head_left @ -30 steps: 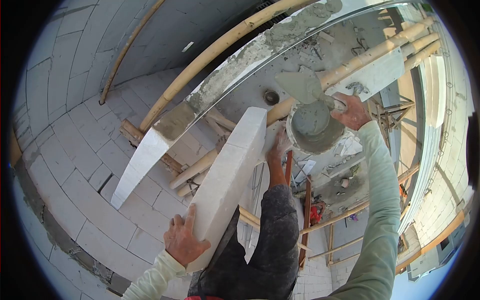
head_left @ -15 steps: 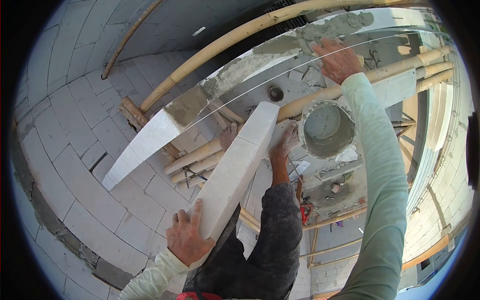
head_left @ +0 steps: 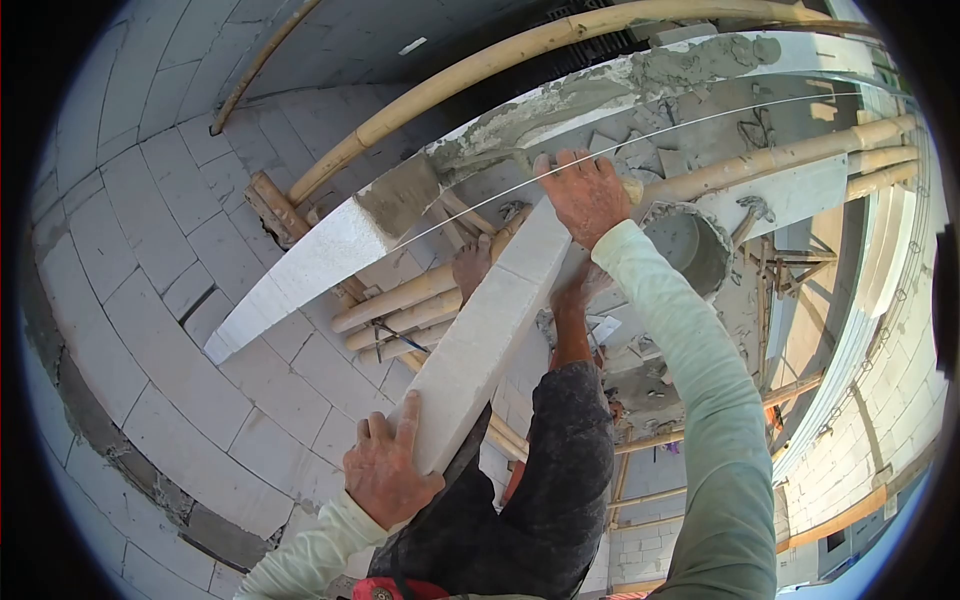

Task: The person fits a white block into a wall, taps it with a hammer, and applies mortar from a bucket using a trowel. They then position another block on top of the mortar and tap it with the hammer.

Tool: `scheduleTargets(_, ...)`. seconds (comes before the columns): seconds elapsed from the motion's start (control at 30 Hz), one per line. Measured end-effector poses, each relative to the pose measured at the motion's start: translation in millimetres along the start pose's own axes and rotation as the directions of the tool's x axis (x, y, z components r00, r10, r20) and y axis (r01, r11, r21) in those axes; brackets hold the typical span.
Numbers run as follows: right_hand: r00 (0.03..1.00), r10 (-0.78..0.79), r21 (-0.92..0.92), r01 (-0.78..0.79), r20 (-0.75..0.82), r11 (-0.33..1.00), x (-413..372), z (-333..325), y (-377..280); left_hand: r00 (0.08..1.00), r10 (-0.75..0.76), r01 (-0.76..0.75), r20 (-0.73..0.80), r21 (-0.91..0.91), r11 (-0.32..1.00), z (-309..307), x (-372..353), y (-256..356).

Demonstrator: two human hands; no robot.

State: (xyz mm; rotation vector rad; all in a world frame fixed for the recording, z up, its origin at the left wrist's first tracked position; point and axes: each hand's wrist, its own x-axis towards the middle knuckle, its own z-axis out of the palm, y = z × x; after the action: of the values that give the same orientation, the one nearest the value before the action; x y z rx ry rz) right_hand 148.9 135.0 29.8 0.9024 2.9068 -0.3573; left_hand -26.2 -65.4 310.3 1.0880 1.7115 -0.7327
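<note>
A long white block (head_left: 490,325) lies slantwise over my lap. My left hand (head_left: 390,465) grips its near end, index finger along the top. By its far end, my right hand (head_left: 582,195) is closed round a tool with a pale handle (head_left: 632,190), seemingly a trowel; its blade is mostly hidden. Beyond it, wet grey mortar (head_left: 600,85) covers much of a white block wall (head_left: 300,265). A thin white string (head_left: 690,124) runs alongside the wall. The mortar bucket (head_left: 690,245) is partly behind my right forearm.
Bamboo poles (head_left: 420,295) cross under the block, with my bare feet (head_left: 472,265) on or beside them. A long bamboo pole (head_left: 440,85) arches behind the wall. A grey board (head_left: 790,195) rests at the right. Below is a block surface (head_left: 180,370).
My right hand has moved left and nearer, from the wall's mortar to the block's far end. Mortar now covers more of the wall's middle. My left hand still holds the block.
</note>
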Motion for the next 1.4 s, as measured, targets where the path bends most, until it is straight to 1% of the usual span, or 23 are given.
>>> scheduleTargets(0.07,0.994,0.106,0.046,-0.106,0.008,0.993,0.5,-5.8,-5.1,1.0,-0.006,0.006,0.004,-0.002,1.0,-0.7,0.0,-0.1)
scheduleTargets(0.1,0.995,0.103,0.049,-0.104,0.011,0.993,1.1,-4.0,-5.9,1.0,-0.009,0.009,0.008,-0.004,1.0,-0.1,-0.5,-1.1)
scheduleTargets(0.17,0.985,0.136,0.083,-0.145,0.109,0.986,1.8,0.2,-4.1,1.0,0.0,0.0,-0.005,-0.005,1.0,1.2,0.4,-2.9)
scheduleTargets(0.3,0.98,0.179,0.108,-0.188,0.092,0.976,2.4,-12.5,-5.2,1.0,0.011,-0.011,-0.012,0.002,1.0,1.1,0.6,-4.3)
scheduleTargets(0.37,0.965,0.197,0.099,-0.216,0.175,0.971,1.9,-10.6,-4.5,0.999,0.028,-0.029,-0.032,-0.008,1.0,2.1,1.3,-5.9)
scheduleTargets(0.4,0.965,0.198,0.097,-0.216,0.174,0.972,1.0,-16.2,-2.8,0.999,0.03,-0.031,-0.034,-0.008,0.999,1.5,2.0,-5.3)
scheduleTargets(0.47,0.937,0.258,0.181,-0.303,0.237,0.936,-7.4,-31.1,-1.5,0.999,0.024,-0.025,-0.028,-0.008,1.0,-0.1,2.0,-5.3)
scheduleTargets(0.5,0.936,0.258,0.183,-0.304,0.238,0.935,-14.0,-35.5,-1.7,0.999,0.024,-0.024,-0.026,-0.007,1.0,-0.3,2.1,-6.1)
scheduleTargets(0.57,0.874,0.385,0.337,-0.473,0.297,0.814,-25.4,-41.3,-0.4,1.0,0.021,-0.021,-0.018,-0.007,1.0,0.2,2.5,-6.4)
scheduleTargets(0.67,0.852,0.417,0.428,-0.52,0.316,0.739,-29.7,-25.8,-7.4,0.999,0.027,-0.027,-0.02,-0.004,1.0,0.6,2.2,-6.3)
scheduleTargets(0.7,0.848,0.426,0.424,-0.528,0.316,0.736,-25.3,-21.7,-11.1,0.999,0.036,-0.036,-0.018,0.002,0.999,-0.2,2.4,-4.4)
scheduleTargets(0.77,0.857,0.296,0.52,-0.495,0.421,0.696,-7.1,-12.2,-23.1,0.999,-0.014,0.014,0.03,0.015,1.0,-3.5,3.0,-0.5)
scheduleTargets(0.8,0.849,0.316,0.514,-0.512,0.423,0.688,-0.9,-7.2,-28.1,0.999,0.002,-0.003,0.033,0.028,1.0,-3.3,4.1,0.2)
scheduleTargets(0.87,0.848,0.223,0.488,-0.47,0.481,0.735,6.8,-0.6,-34.1,0.999,-0.01,0.01,0.039,0.005,1.0,-3.2,4.1,-1.1)
scheduleTargets(0.9,0.842,0.244,0.485,-0.488,0.482,0.726,2.6,-3.4,-29.1,0.999,0.005,-0.006,0.041,0.021,1.0,-4.0,3.8,-1.8)
scheduleTargets(0.97,0.866,0.349,0.416,-0.482,0.357,0.771,-12.5,-12.4,-8.5,0.998,-0.03,0.03,0.058,0.0,1.0,-5.7,5.5,-0.7)
scheduleTargets(1.03,0.828,0.461,0.383,-0.558,0.32,0.736,-31.8,-19.7,24.1,0.997,-0.026,0.025,0.066,0.011,1.0,-8.3,6.3,0.3)
scheduleTargets(1.1,0.78,0.531,0.356,-0.625,0.331,0.695,-49.3,-24.4,65.8,0.997,-0.026,0.026,0.076,0.005,1.0,-7.6,4.9,0.3)
scheduleTargets(1.17,0.742,0.6,0.286,-0.67,0.3,0.686,-63.5,-23.6,103.1,0.999,0.0,0.0,0.043,0.005,1.0,-6.5,5.6,-1.1)
scheduleTargets(1.3,0.697,0.66,0.223,-0.716,0.281,0.661,-69.7,-29.6,157.9,0.998,-0.029,0.028,0.053,0.02,0.999,-7.3,6.1,-0.3)
scheduleTargets(1.33,0.674,0.683,0.196,-0.737,0.281,0.647,-67.2,-35.1,164.6,0.999,0.001,-0.002,0.045,0.028,1.0,-6.4,6.7,-2.4)
scheduleTargets(1.37,0.679,0.676,0.208,-0.733,0.288,0.648,-65.5,-39.3,168.6,0.999,0.028,-0.03,0.04,0.035,0.999,-5.3,6.5,-3.7)
scheduleTargets(1.4,0.653,0.707,0.233,-0.758,0.272,0.61,-66.9,-42.0,169.4,0.999,0.013,-0.016,0.053,0.042,0.999,-6.2,5.2,-4.1)
